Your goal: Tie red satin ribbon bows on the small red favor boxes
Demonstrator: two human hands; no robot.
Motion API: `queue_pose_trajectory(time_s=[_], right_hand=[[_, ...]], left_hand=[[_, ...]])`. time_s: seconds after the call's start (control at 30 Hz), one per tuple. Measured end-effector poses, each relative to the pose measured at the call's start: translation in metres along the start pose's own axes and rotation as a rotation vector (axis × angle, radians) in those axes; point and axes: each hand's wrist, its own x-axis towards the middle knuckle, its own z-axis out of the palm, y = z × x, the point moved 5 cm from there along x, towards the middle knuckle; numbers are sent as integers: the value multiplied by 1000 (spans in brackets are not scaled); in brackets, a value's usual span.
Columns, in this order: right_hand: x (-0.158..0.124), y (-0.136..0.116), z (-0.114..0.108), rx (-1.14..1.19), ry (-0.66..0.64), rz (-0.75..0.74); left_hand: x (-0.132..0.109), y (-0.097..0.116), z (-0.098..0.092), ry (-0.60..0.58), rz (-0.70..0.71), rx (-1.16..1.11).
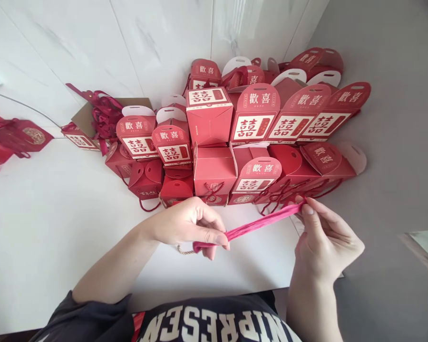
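A bright pink-red ribbon stretches taut between my two hands, above the white tabletop. My left hand pinches it near its left end, thumb on top, and a short end sticks out past the fingers. At the right end, my right hand grips the ribbon between thumb and fingertips. A piece of beige twisted cord shows just below my left hand; what it belongs to is hidden. Just beyond my hands stand stacked red gift boxes, the closest being a box with white label.
Red boxes are stacked in rows against the marble-look wall. A brown carton at left holds a heap of dark red ribbons. Red bags lie at the far left. A grey surface borders the right side.
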Motion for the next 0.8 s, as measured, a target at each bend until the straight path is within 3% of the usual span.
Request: queue_pose_trajectory(time_s=[0.1, 0.2, 0.3, 0.4, 0.57, 0.67, 0.8], right_hand=[[7, 18, -13, 83, -15, 140], [14, 39, -21, 288, -102, 365], [18, 49, -24, 402, -151, 468], [19, 50, -26, 390, -120, 431], [20, 49, -35, 263, 47, 329], [17, 46, -35, 107, 42, 274], [8, 41, -31, -114, 16, 162]], left_hand=[[-8, 1, -7, -7, -49, 172], [-11, 3, -11, -26, -25, 204], [-9, 7, -18, 77, 16, 267], [-6, 7, -23, 161, -6, 368], [-7, 7, -34, 208, -21, 384], [-12, 11, -35, 119, 8, 397], [-26, 22, -22, -38, 140, 485]])
